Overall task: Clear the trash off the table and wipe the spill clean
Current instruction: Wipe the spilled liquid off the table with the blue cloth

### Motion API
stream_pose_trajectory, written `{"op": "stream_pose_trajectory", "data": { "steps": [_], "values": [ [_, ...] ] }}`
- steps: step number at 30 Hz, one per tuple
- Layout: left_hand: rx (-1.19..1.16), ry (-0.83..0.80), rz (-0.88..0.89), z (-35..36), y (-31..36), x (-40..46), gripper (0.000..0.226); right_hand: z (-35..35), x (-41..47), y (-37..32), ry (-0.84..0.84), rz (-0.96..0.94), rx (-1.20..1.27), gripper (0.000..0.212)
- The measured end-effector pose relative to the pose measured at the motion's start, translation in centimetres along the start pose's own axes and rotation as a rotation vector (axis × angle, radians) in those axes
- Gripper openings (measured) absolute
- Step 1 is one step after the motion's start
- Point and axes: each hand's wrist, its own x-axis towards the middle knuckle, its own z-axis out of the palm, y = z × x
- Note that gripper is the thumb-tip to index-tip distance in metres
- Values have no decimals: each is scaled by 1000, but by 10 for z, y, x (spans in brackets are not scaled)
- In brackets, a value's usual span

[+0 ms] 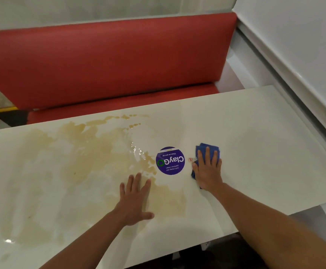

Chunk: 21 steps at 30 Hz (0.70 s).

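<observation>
A wide yellowish-brown spill point(76, 162) is smeared over the left and middle of the white table point(265, 152), with wet droplets near the centre. My right hand point(208, 169) presses flat, fingers straight, on a folded blue cloth point(206, 148) just right of a round purple sticker point(170, 160). My left hand point(135, 200) lies flat with spread fingers on the wet tabletop, at the spill's near right part. No trash shows on the table.
A red padded bench point(107, 61) runs along the far side of the table. A white wall ledge point(294, 65) borders the right side. The right part of the tabletop is dry and bare.
</observation>
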Motion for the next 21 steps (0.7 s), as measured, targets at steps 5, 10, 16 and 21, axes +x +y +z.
{"op": "stream_pose_trajectory", "data": {
  "steps": [5,10,16,21],
  "values": [
    [-3,3,2,0,0,0,122,22,-85,-20,-33,-335,8,56],
    [-22,2,-4,3,-1,0,123,20,-118,51,-96,-395,-67,59],
    [-33,-5,-2,4,-2,2,125,5,-35,96,-78,-32,-130,63],
    [-19,12,-12,1,1,0,123,4,-45,7,79,31,-16,61]
  ]
}}
